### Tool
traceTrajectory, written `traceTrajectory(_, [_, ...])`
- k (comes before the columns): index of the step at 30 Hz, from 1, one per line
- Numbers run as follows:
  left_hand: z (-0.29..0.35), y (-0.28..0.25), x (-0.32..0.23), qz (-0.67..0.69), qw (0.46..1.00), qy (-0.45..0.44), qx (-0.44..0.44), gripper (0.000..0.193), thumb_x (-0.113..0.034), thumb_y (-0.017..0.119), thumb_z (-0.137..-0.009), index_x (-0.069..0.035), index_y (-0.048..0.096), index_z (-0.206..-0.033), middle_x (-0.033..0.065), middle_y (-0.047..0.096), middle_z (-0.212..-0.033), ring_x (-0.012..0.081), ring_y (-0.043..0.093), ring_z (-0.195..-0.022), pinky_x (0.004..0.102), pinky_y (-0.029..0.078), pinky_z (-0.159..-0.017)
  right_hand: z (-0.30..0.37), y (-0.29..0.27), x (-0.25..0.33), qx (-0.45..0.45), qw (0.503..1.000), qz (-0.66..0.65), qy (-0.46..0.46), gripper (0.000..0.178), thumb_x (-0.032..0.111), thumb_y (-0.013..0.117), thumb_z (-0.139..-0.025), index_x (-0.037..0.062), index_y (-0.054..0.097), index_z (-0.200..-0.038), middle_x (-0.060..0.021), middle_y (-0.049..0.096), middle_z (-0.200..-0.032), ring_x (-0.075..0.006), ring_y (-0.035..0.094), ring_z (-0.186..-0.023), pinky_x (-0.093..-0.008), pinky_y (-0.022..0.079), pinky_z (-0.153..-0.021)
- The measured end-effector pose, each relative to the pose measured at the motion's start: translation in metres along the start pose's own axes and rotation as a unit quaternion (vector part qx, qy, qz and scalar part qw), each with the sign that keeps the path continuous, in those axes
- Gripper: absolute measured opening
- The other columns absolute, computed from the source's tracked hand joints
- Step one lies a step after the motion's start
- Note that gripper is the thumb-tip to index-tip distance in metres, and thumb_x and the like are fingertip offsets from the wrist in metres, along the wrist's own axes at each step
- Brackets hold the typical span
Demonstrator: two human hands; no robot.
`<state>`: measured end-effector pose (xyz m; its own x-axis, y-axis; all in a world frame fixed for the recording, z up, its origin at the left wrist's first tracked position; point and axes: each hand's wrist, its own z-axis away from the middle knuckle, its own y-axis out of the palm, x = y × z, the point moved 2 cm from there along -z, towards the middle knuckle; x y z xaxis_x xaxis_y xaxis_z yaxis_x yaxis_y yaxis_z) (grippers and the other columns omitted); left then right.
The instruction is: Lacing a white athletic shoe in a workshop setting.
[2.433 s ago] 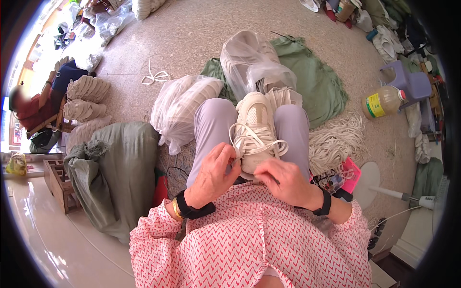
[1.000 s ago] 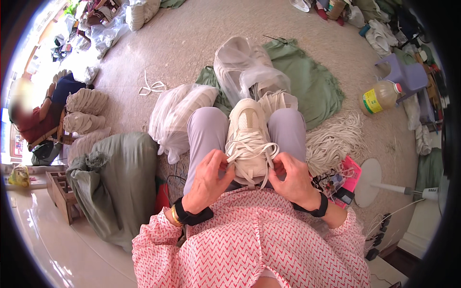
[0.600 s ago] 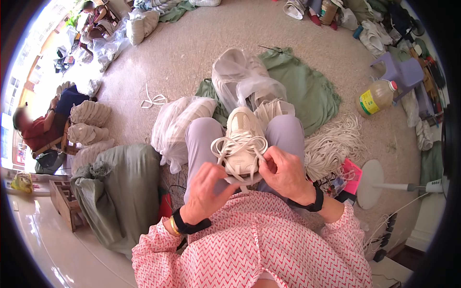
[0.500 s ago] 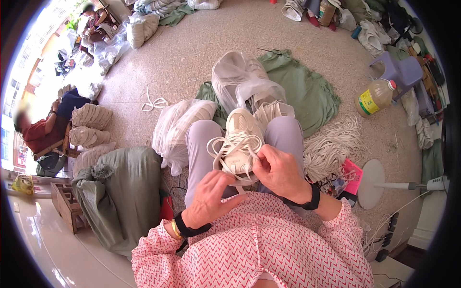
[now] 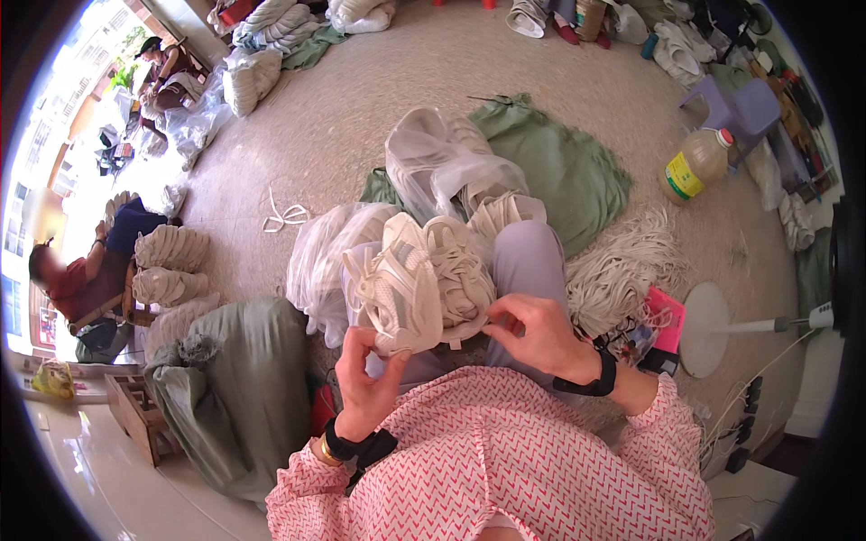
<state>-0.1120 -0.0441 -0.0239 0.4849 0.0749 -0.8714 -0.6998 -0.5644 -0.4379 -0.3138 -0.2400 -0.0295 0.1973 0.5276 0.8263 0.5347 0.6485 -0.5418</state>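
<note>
Pinching left beige sneaker by its heel, left hand likely steadies it; right hand, fingertips nearly together, touches right beige sneaker, hold unclear.

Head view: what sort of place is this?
Likely a small shoe workroom, perhaps in a home or shopfront: two pale shoes are in the middle, more bagged shoes sit beyond them, and a big pile of loose laces lies on the floor.
</note>
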Motion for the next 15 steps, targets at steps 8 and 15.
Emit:
traceTrajectory(8, [-0.012,0.006,-0.03,-0.11,0.98,0.144,0.081,0.036,-0.003,0.085,-0.079,0.0,0.058,-0.102,0.0131,0.066,-0.092,0.031,0.064,-0.085,0.0391,0.053,-0.075,0.005,0.014,-0.009,0.013,0.999,0.015,-0.049,0.021,0.0,0.073,-0.088,-0.0003,0.065,-0.108,-0.017,0.067,-0.102,-0.0354,0.07,-0.083,-0.043,0.057,-0.072])
traceTrajectory(15, [-0.024,0.035,-0.026,-0.158,0.954,0.169,0.191,0.039,-0.005,0.08,-0.081,-0.001,0.057,-0.113,0.0135,0.067,-0.095,0.0344,0.061,-0.095,0.0434,0.051,-0.086,0.007,-0.002,-0.017,-0.077,0.996,0.038,0.012,0.014,0.0,0.067,-0.091,0.002,0.063,-0.104,-0.0165,0.067,-0.094,-0.0398,0.068,-0.085,-0.047,0.055,-0.072])
